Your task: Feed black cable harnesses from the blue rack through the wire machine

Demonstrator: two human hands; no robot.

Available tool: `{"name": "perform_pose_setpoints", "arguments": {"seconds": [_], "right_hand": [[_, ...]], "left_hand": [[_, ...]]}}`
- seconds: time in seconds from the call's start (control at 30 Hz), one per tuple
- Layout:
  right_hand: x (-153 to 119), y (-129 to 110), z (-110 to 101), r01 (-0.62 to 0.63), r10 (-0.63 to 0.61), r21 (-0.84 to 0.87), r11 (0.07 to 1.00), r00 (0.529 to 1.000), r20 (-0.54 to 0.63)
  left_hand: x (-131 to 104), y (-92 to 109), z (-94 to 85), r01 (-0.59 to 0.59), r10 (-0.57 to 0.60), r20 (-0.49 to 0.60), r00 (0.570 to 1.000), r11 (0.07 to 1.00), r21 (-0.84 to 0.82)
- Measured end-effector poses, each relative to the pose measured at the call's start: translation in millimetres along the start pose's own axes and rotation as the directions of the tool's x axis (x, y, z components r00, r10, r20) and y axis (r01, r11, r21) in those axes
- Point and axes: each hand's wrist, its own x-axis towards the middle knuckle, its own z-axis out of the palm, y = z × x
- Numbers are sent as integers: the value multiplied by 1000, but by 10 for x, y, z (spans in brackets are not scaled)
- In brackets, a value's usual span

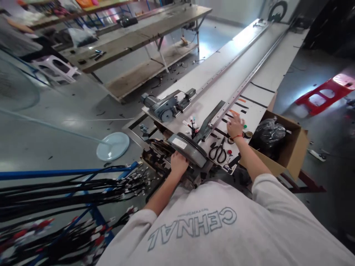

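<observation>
My left hand (179, 163) is curled against the lower edge of a round grey machine housing (188, 149) with a white label; its fingertips are partly hidden, so what they hold is unclear. My right hand (235, 126) hovers over the white table with its fingers apart, close to an orange strip (234, 112) and short black strips (243, 111). Black-handled scissors (217, 152) lie between the housing and my right forearm, near a red round piece (229, 152). Rolls of tape (249, 135) sit beside my right wrist. A bunch of wires with connectors (192, 126) rises behind the housing.
Metal rails (244, 83) run along the long white table (222, 79). A grey motorised machine (166, 105) stands at its left edge. An open cardboard box (298, 142) holding a black plastic bag is at right. Black cables (69, 188) hang on a blue rack at left.
</observation>
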Motion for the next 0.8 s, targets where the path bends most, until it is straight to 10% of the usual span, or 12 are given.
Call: {"name": "perform_pose_setpoints", "arguments": {"seconds": [0.1, 0.2, 0.8], "right_hand": [[-95, 573, -11, -328, 348, -122, 937, 911, 220], [-28, 814, -36, -355, 398, -182, 917, 845, 357], [6, 638, 78, -399, 477, -273, 875, 807, 349]], "left_hand": [[-286, -82, -92, 79, -76, -42, 996, 993, 82], [-471, -212, -157, 218, -226, 53, 973, 968, 126], [-814, -665, -172, 143, -124, 173, 977, 984, -102]]}}
